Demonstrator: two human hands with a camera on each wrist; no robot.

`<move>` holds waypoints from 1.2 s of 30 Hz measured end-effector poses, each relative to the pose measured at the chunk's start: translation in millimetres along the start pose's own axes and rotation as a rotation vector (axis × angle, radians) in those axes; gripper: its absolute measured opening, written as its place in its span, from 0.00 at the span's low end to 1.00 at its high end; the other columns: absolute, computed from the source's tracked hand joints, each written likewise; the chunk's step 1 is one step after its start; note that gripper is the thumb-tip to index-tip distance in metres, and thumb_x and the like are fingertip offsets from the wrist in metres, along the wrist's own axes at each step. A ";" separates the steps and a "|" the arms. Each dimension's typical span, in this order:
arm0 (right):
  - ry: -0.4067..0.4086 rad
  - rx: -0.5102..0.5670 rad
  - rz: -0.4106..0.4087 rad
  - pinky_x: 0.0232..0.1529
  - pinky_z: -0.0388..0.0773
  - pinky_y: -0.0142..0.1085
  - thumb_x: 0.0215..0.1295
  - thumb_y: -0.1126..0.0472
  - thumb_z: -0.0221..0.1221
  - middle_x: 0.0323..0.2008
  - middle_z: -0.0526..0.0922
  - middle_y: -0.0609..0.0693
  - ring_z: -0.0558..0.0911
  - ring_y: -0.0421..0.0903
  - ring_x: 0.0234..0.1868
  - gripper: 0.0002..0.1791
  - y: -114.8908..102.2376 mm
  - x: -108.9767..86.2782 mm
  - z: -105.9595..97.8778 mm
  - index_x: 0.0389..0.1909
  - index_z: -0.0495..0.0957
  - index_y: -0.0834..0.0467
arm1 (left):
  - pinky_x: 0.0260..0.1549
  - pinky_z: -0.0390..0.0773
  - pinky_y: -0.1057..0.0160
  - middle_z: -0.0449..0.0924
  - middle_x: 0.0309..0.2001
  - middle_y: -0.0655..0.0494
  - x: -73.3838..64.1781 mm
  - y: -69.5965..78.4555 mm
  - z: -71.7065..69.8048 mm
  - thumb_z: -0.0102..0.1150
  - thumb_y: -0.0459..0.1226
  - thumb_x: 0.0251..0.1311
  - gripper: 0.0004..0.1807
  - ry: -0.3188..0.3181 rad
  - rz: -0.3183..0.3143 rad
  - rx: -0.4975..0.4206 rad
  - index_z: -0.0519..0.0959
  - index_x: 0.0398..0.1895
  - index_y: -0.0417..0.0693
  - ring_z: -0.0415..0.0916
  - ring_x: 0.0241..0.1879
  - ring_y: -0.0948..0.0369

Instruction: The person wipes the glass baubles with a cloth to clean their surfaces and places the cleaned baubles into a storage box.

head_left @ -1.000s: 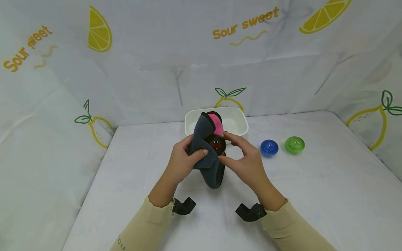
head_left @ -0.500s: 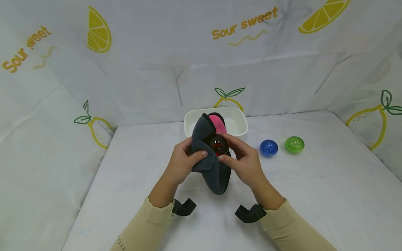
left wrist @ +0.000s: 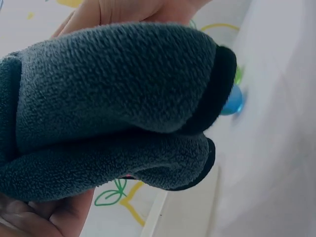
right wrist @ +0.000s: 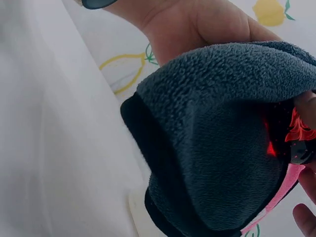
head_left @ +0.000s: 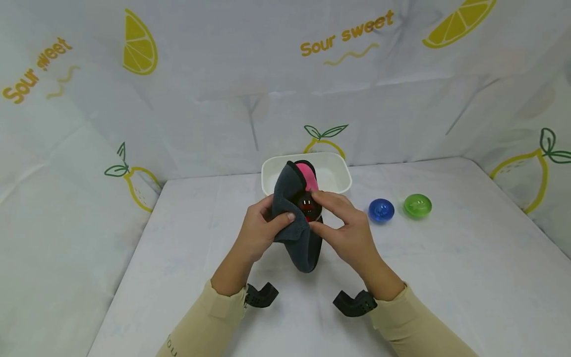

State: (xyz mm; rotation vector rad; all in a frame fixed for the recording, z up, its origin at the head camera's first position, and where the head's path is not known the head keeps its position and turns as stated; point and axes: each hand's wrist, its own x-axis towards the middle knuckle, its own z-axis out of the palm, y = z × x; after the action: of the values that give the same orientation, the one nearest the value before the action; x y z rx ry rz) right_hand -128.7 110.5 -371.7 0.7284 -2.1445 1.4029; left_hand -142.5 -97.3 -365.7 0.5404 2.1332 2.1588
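In the head view my left hand [head_left: 257, 229] grips a folded dark grey cloth [head_left: 285, 196] with black edging and a pink side. The cloth wraps the left side of a dark red glass ball [head_left: 309, 206]. My right hand [head_left: 350, 229] pinches that ball at its right side, between thumb and fingers. Fuzzy grey folds fill much of the left wrist view, hiding the ball there. From the right wrist, the ball [right wrist: 300, 129] glows red between the cloth [right wrist: 217, 128] and my right fingertips [right wrist: 308, 111].
Behind the hands a white plastic tray [head_left: 334, 173] stands against the lemon-printed backdrop. To the right, a blue glass ball [head_left: 381, 210] and a green glass ball [head_left: 418, 206] rest on the white tabletop [head_left: 455, 263].
The cloth's hanging end swung right, then partly back left. My right fingers shifted over the red ball and back with it. My left hand kept its grip.
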 end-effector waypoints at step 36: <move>-0.172 -0.012 -0.041 0.46 0.82 0.34 0.50 0.73 0.71 0.62 0.78 0.51 0.81 0.46 0.52 0.39 -2.4 5.7 -7.9 0.66 0.72 0.55 | 0.39 0.84 0.58 0.82 0.42 0.45 1.0 -0.9 -6.0 0.59 0.34 0.61 0.19 -0.016 -0.037 -0.022 0.77 0.54 0.36 0.81 0.38 0.57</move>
State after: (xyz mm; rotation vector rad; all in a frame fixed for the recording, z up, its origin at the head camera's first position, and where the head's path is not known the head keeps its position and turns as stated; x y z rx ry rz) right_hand -130.6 116.0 -363.5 0.9129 -2.2518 1.3481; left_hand -145.3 -102.7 -366.3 0.5105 2.0919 2.1486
